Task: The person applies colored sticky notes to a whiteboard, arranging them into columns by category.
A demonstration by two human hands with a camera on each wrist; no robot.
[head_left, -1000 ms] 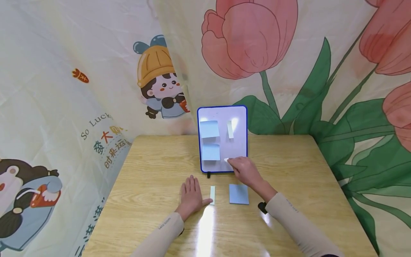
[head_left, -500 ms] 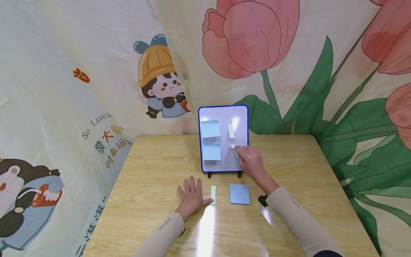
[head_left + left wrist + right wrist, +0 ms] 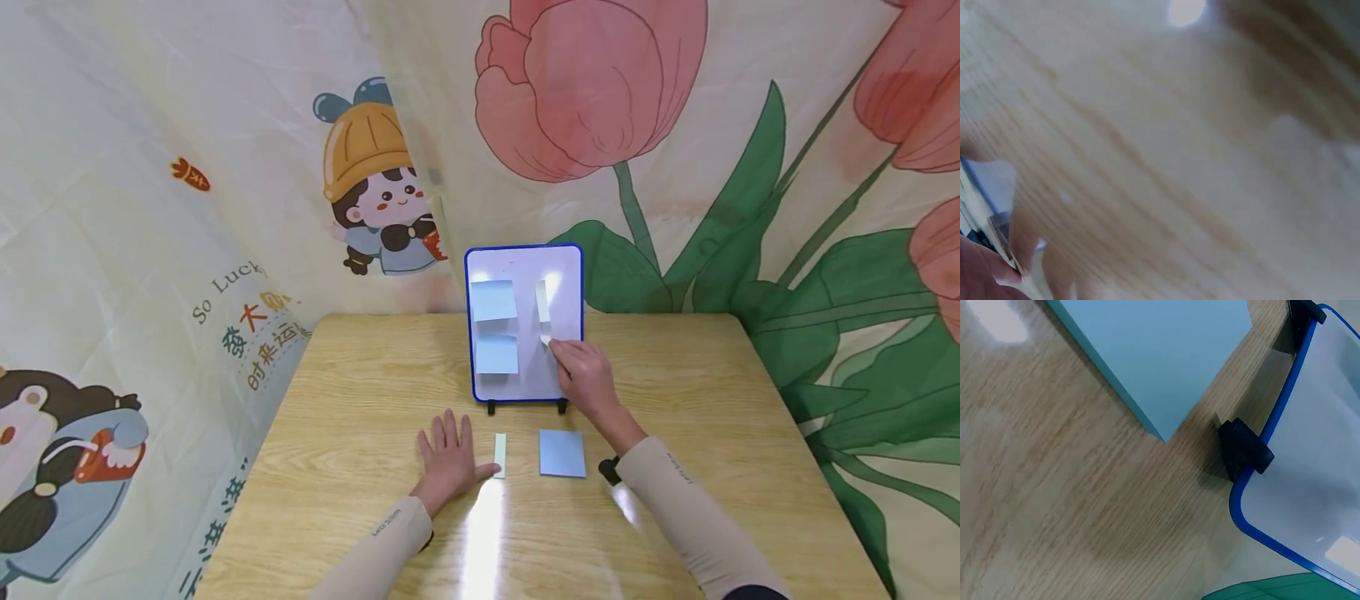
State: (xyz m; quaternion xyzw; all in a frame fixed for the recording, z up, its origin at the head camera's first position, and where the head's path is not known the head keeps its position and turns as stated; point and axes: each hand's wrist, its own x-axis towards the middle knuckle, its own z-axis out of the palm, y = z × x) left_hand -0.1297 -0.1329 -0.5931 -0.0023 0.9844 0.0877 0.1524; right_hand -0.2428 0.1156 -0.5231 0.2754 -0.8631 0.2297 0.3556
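At the whiteboard [image 3: 530,382], my right hand [image 3: 588,379] pinches a small pale paper strip [image 3: 545,340] between thumb and fingers, just below another pale strip [image 3: 543,302] stuck on the board. Most of the held strip is hidden; I cannot tell whether it touches the surface. Palm down, my left hand [image 3: 447,467] rests on the table with fingers spread. Its thumb touches a narrow pale green pad of strips [image 3: 500,446]. To the right of that lies a square blue sticky-note pad [image 3: 562,454], seen large in the right wrist view.
Two blue sticky notes, an upper one [image 3: 494,300] and a lower one [image 3: 497,355], hang on the board's left side. Black feet [image 3: 1241,450] hold up the blue-framed board. Behind the wooden table [image 3: 367,375] hangs a printed cloth [image 3: 465,167].
My right hand has moved up and slightly right along the board with the paper strip, then stayed nearly still. The left hand's fingers have spread apart while its thumb stays at the green pad.
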